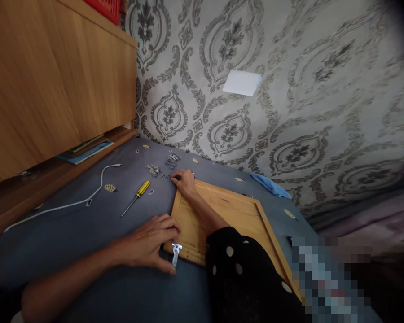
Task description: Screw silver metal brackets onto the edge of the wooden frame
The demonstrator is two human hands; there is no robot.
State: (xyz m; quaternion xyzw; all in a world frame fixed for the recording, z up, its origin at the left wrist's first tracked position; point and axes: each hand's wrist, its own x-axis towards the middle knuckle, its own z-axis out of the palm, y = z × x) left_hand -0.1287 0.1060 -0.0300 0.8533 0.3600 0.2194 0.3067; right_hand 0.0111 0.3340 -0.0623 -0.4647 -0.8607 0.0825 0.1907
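A framed wooden panel (222, 211) lies on the dark blue-grey patterned cloth. At its near left corner, a shiny metal hinge (175, 255) sticks out past the edge. My left hand (151, 242) is beside that corner, fingers curved and thumb apart, with the hinge between them; the thumb tip is close to its lower end. My right hand (186, 183) reaches over the panel to its far left corner, thumb and fingertips pinched together near small loose screws (164, 176). Whatever they pinch is too small to name. Metal hardware (153, 169) lies just beyond.
A yellow-handled screwdriver (136, 197) and a white cable (87, 199) lie left of the panel. More metal hinges (173, 159) sit toward the wall. A wooden cabinet (63, 85) rises at left; a blue cloth (271, 185) rests by the papered wall (195, 89).
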